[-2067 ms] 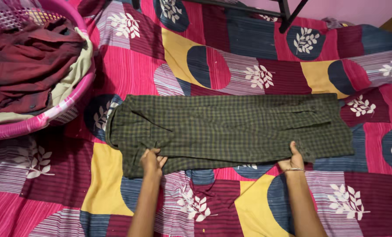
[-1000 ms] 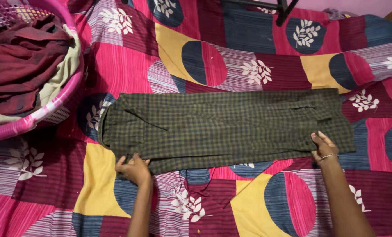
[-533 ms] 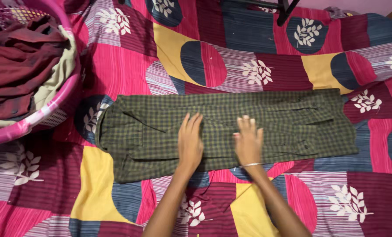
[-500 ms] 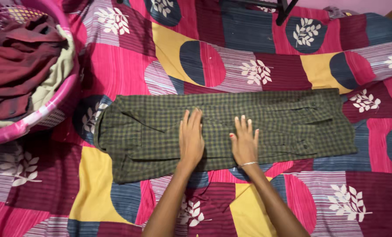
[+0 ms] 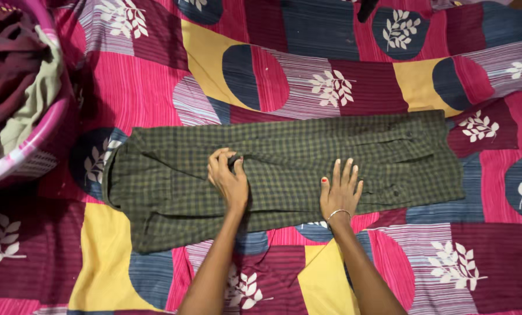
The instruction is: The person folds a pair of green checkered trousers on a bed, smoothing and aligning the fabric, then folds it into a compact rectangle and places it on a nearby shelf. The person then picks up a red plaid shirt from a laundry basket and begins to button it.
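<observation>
A green checked shirt (image 5: 284,169) lies folded lengthwise on a patchwork bed cover (image 5: 156,87). Left hand (image 5: 229,179) pinches its middle with curled fingers; right hand (image 5: 341,192) rests flat, fingers spread.

left hand (image 5: 229,179) now curled — fingers bunched on checked green garment (image 5: 284,169), right hand (image 5: 341,191) slid slightly rightward, flat

We see both our bare forearms reaching forward side by side. Our left hand (image 5: 229,178) is curled, its fingers (image 5: 219,158) bent inward. Our right hand (image 5: 341,192) lies flat, palm down, fingers (image 5: 345,172) spread, a thin bangle at the wrist.
</observation>
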